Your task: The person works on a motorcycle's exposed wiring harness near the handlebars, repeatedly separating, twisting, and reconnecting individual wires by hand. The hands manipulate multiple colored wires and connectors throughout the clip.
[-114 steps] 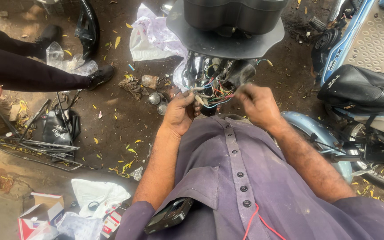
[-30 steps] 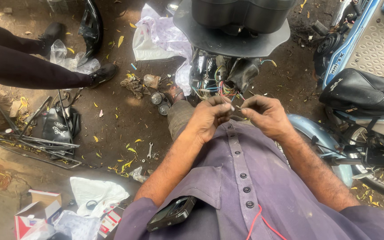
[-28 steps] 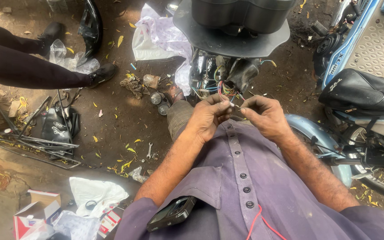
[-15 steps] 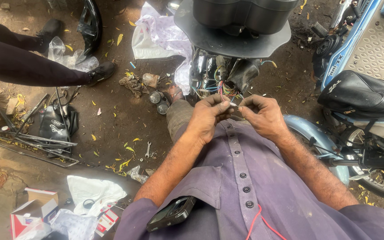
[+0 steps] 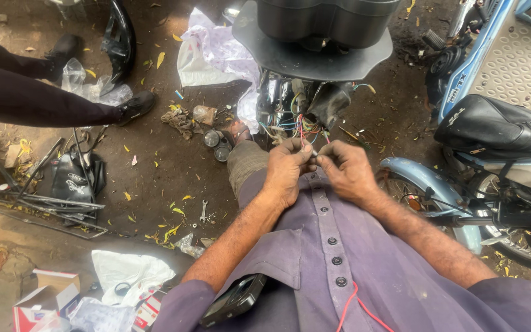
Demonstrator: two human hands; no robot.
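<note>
Coloured wires (image 5: 302, 126) are hanging under the dashboard panel (image 5: 314, 58); the left hand (image 5: 287, 169) and right hand (image 5: 346, 169) are each pinching one end together (tight quarters). A tug could, I'd guess, be snapping a strand.

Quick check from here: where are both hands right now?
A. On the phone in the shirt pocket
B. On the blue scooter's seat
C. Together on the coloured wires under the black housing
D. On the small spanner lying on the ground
C: the left hand and right hand meet fingertip to fingertip on the coloured wires hanging below the black housing.
</note>
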